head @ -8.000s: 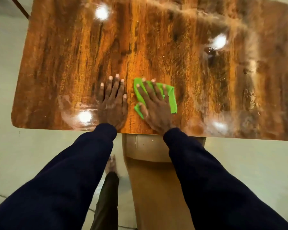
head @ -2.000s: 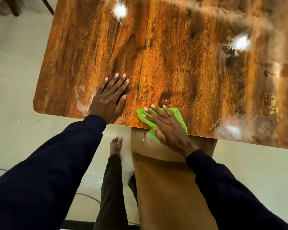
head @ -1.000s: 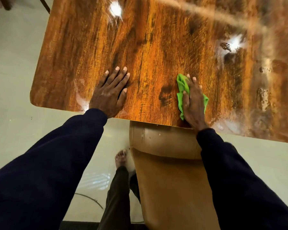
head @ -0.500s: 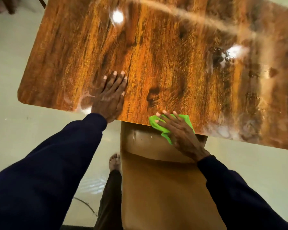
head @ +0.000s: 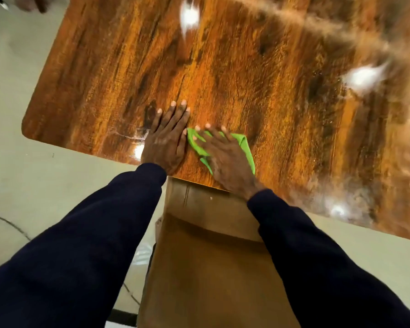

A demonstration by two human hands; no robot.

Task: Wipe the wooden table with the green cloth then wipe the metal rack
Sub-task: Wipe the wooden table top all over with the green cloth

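Observation:
The glossy wooden table [head: 258,67] fills the upper part of the head view. The green cloth [head: 245,147] lies flat near its front edge, mostly covered by my right hand [head: 223,155], which presses on it with spread straight fingers. My left hand [head: 167,138] rests palm down on the bare wood just left of the cloth, its fingers straight, its edge almost touching the cloth. The right hand is blurred. No metal rack is in view.
A brown wooden panel [head: 211,245] stands under the table's front edge between my arms. Pale floor [head: 33,185] lies to the left and right. The table's rounded left corner [head: 27,131] is close to my left hand. Light glare spots the tabletop.
My right hand has slid the cloth left and up from the table's front edge until it lies beside my left hand. My left hand stays planted.

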